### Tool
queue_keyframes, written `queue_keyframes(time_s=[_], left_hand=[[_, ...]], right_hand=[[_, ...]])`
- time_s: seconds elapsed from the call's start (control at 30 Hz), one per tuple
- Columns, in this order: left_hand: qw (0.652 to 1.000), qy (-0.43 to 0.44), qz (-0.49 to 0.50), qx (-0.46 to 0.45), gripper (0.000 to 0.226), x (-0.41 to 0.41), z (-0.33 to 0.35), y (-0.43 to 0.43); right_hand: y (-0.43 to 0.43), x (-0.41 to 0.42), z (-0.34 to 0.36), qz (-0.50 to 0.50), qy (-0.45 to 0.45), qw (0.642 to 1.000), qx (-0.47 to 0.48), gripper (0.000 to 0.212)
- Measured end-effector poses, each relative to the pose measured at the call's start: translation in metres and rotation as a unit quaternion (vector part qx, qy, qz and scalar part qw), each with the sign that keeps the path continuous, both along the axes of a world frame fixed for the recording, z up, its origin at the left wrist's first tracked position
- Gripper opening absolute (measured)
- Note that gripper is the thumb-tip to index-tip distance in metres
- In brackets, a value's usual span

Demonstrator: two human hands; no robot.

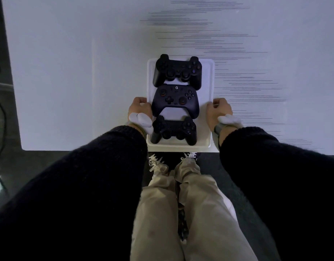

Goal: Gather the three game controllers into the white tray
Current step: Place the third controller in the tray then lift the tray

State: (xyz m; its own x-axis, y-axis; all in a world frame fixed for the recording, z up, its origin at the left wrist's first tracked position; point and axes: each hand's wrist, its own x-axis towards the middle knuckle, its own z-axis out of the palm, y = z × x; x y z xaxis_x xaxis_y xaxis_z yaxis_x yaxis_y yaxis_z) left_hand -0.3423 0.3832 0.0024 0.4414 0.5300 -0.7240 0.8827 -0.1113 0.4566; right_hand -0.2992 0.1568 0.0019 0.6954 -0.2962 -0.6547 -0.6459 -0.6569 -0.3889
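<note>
A white tray (208,76) lies lengthwise at the near edge of the white table. Three dark game controllers rest in it in a row. The far black controller (177,71) is at the tray's far end. The dark blue controller (175,100) with orange-ringed sticks is in the middle, and the near black controller (173,130) is closest to me. My left hand (139,110) grips the tray's left rim, fingers curled over it. My right hand (219,112) grips the right rim the same way.
The white table (77,81) stretches far and wide around the tray; its near edge runs just under the tray. Below it are my legs and shoes on a dark floor. Black cables (0,113) hang off the table's left side.
</note>
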Motion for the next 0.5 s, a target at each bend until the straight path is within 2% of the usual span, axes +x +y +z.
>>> queue_keyframes(time_s=[0.2, 0.33, 0.5], left_hand=[[1.0, -0.013, 0.019, -0.004, 0.028, -0.003, -0.004, -0.003], [0.999, -0.028, 0.034, 0.013, 0.015, -0.007, -0.003, -0.004], [0.998, -0.044, 0.034, 0.028, 0.024, -0.006, 0.006, 0.003]], right_hand=[[0.001, -0.007, -0.002, -0.018, -0.004, 1.0, 0.003, 0.025], [0.004, -0.01, 0.002, -0.028, -0.006, 0.999, 0.022, 0.023], [0.011, -0.007, 0.012, -0.021, -0.006, 0.999, 0.036, 0.025]])
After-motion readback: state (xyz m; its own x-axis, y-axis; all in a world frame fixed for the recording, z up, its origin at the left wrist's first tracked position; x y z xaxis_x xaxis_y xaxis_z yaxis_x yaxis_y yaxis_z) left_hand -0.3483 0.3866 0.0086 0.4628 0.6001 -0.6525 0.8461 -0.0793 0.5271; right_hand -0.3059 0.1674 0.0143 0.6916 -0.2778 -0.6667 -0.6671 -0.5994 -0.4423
